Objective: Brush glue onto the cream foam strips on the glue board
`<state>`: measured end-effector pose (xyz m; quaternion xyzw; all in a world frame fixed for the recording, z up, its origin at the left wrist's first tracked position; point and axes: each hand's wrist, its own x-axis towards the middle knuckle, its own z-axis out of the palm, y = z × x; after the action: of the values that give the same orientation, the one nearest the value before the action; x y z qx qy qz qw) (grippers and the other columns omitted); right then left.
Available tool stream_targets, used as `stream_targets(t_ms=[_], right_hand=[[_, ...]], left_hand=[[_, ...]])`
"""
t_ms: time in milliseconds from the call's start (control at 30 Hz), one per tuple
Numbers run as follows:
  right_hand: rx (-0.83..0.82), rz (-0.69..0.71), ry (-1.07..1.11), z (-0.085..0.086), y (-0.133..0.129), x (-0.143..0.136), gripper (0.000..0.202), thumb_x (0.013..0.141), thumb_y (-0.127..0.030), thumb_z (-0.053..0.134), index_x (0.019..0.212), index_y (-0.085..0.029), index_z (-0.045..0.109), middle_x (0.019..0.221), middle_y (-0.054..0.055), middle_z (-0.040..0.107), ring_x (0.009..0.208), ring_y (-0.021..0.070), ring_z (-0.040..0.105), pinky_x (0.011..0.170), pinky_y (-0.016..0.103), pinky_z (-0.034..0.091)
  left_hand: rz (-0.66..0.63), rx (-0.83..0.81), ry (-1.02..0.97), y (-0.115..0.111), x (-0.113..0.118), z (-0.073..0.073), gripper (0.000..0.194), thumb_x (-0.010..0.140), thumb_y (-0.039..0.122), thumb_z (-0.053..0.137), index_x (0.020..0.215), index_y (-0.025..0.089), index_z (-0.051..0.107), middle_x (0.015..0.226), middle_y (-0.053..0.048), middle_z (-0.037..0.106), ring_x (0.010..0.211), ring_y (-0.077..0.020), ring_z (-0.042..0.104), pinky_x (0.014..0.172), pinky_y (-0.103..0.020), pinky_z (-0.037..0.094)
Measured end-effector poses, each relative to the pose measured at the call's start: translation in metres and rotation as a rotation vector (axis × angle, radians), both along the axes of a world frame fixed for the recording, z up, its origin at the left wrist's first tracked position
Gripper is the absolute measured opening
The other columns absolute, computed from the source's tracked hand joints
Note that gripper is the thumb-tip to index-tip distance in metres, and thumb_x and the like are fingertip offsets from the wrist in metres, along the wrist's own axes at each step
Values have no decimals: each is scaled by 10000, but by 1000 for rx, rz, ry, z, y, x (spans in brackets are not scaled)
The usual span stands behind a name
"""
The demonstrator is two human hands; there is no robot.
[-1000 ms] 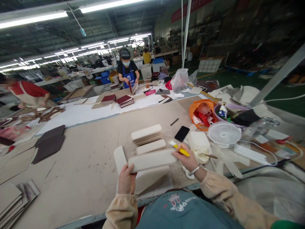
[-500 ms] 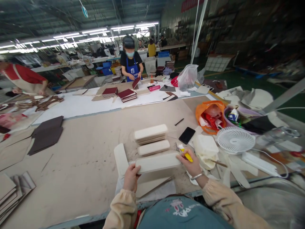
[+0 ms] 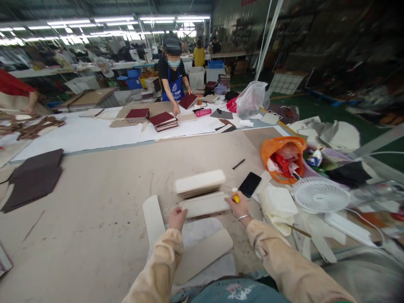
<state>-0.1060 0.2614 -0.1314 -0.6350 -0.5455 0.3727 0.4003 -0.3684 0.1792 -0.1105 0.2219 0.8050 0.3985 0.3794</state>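
A long pale strip with rounded corners (image 3: 205,205) lies across the table in front of me. Its left end is pinched by my left hand (image 3: 177,218). At its right end, my right hand (image 3: 238,204) holds the strip and also has a yellow-handled tool (image 3: 236,196) in its grip. Just beyond the strip is a stack of similar pale pieces (image 3: 200,182). One loose pale piece (image 3: 153,219) lies left of my left hand, and another (image 3: 205,256) rests on a white sheet nearer my body.
A black phone (image 3: 250,184), an orange bag (image 3: 282,158) and a white fan (image 3: 322,194) are on the right. Dark sheets (image 3: 36,179) lie at the left. Across the table a person (image 3: 173,80) handles dark red pieces (image 3: 164,120).
Both hands have moved the strip away from my body, up against the stack, over where a shorter piece lay. The view has shifted, and the person opposite has reached toward the red stack.
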Motion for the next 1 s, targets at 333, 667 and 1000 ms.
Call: stream_targets(t_ms=[333,667,1000], right_hand=[[-26,0,-136,-22,29,-19,298,670,-433,603,818,-222,455,636,-36,584,563,159,561,601,295,432],[102,116,-303,-6,7,7,257,752,-443,553,864,-215,518,822,27,636,684,179,586,649,296,443],[38,-11,96,63,-98,134,257,829,-414,500,938,-188,555,613,-15,527,531,123,491,492,233,401]], left_hand=[[-228,-252,360,19,-11,-10,159,722,326,565,758,171,570,668,-12,597,678,-176,580,622,-264,379],[-266,-251,486,13,-11,-17,415,737,379,547,1062,122,527,959,-98,612,908,-217,575,795,-318,424],[-470,84,548,-84,-9,-14,504,717,560,455,1002,155,547,960,-89,552,878,-224,565,775,-362,487]])
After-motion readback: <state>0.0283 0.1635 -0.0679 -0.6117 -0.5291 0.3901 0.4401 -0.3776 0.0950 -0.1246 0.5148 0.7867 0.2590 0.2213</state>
